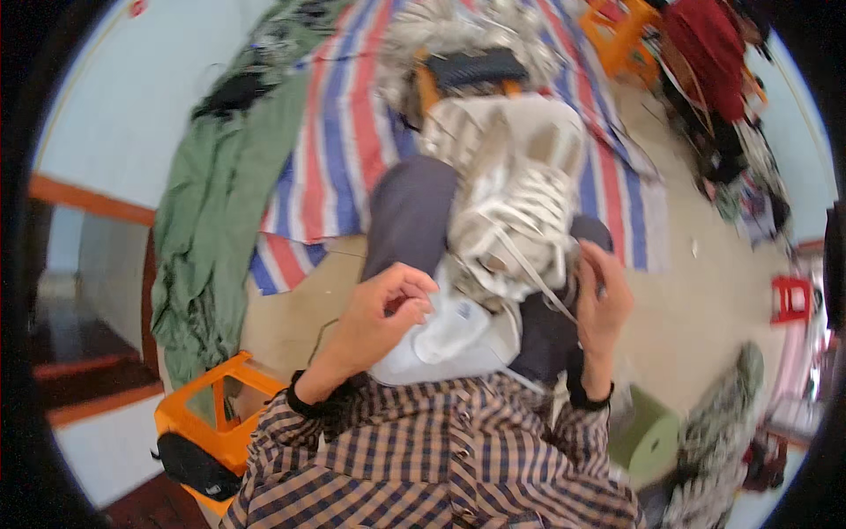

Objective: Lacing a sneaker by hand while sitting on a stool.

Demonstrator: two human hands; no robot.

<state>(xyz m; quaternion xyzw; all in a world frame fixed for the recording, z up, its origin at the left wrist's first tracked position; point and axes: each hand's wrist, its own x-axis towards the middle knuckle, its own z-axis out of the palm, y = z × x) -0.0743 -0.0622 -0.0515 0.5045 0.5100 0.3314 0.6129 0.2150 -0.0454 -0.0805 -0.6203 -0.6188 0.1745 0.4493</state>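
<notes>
A white lace-up shoe point(520, 220) lies over my knees, its laces loosely threaded. One loose shoelace point(539, 280) runs from it down to my right hand point(604, 300), whose curled fingers close on it beside the shoe. To the left of the shoe, my left hand point(381, 316) is raised with thumb and fingertips drawn together; whatever lies between them is too small to make out. Below the shoe, a pale flat piece point(449, 339) rests on my lap. More whitish shoe parts are bunched under and behind the shoe, partly hidden.
Ahead, a striped sheet point(335, 132) covers the floor, with a pile of whitish items point(476, 26) on it. Green cloth point(220, 194) lies to the left. An orange stool point(211, 414) stands at lower left, a green bin-like object point(648, 436) at lower right, a red stool point(790, 300) far right.
</notes>
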